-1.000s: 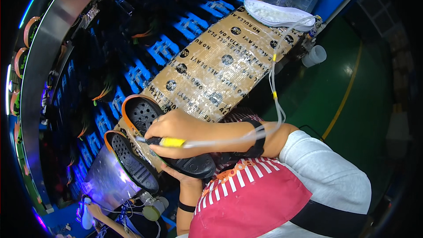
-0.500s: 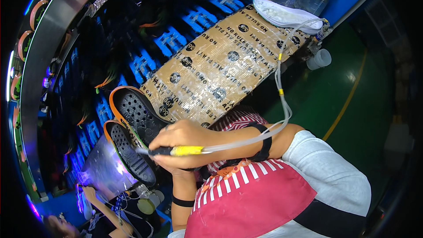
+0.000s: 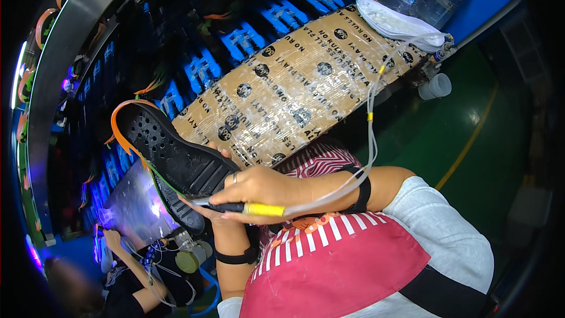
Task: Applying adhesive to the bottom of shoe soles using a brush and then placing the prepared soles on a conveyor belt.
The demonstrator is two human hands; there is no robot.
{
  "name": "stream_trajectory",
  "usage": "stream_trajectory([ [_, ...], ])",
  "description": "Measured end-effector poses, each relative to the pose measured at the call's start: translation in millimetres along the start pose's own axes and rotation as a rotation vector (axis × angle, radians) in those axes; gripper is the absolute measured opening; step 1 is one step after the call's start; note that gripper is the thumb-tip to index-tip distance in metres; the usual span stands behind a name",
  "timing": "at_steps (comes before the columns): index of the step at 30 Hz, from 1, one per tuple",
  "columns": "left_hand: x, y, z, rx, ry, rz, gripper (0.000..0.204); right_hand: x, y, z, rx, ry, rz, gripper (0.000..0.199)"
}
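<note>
Now the left hand [image 3: 215, 217] holds one sole [image 3: 176, 156] farther over the second sole [image 3: 190, 218]. The right hand [image 3: 262, 187] still clasps a slim tool [image 3: 228, 206].

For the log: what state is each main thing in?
Front sole: tilted, held in left hand
Rear sole: partly covered by front sole
Right hand: closed on tool
Tool: tip at front sole's edge
Tube: curved, joined to tool
Cardboard: flat, glossy
White sole: lying at cardboard's far end
</note>
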State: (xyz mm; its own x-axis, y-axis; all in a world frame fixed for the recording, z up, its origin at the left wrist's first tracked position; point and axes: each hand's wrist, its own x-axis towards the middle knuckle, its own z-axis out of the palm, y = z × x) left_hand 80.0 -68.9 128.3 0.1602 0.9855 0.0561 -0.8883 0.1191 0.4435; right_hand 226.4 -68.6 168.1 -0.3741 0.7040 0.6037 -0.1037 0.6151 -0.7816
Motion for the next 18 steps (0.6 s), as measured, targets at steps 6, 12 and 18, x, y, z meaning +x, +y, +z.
stream_trajectory([
  [6,-0.3,17.4,-2.7,-0.03,-0.02,0.018,0.084,3.0,-9.0,-20.8,0.249,-0.181,0.053,0.029],
  [12,5.6,30.1,-4.1,0.025,-0.074,0.113,0.084,-6.2,-2.6,-19.5,0.061,-0.295,-0.003,0.033],
  [18,5.9,40.0,-0.5,0.127,-0.064,0.163,0.09,-8.7,1.8,-18.4,0.125,-0.221,-0.022,0.034],
])
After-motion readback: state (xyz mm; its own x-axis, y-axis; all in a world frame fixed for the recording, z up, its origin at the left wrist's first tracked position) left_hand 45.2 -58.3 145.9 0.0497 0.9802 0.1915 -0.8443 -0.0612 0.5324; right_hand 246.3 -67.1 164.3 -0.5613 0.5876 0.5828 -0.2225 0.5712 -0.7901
